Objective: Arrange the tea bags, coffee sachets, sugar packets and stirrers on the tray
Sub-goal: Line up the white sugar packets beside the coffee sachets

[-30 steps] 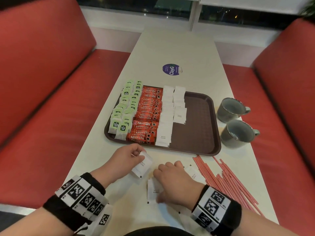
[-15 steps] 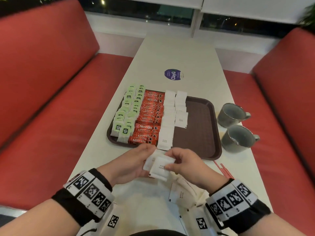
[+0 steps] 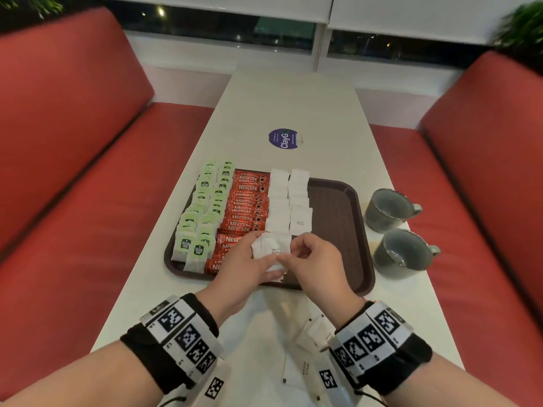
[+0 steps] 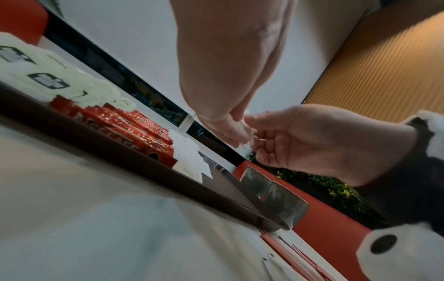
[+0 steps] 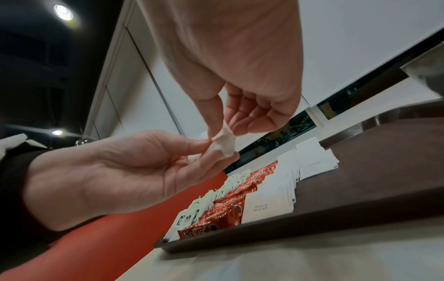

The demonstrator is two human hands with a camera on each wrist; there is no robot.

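Red benches flank the pale surface [image 3: 293,107] where my left hand [image 3: 244,268] and right hand [image 3: 317,259] pinch a small stack of sugar packets [image 3: 271,249] over the tray [image 3: 338,230], and a loose pinch could scatter them across the neat coffee sachets [image 3: 246,207].

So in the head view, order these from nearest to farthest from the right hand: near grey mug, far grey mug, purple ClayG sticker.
From the right hand:
1. Near grey mug, just off the tray's right edge.
2. Far grey mug, behind the first.
3. Purple ClayG sticker, beyond the tray, mid-table.
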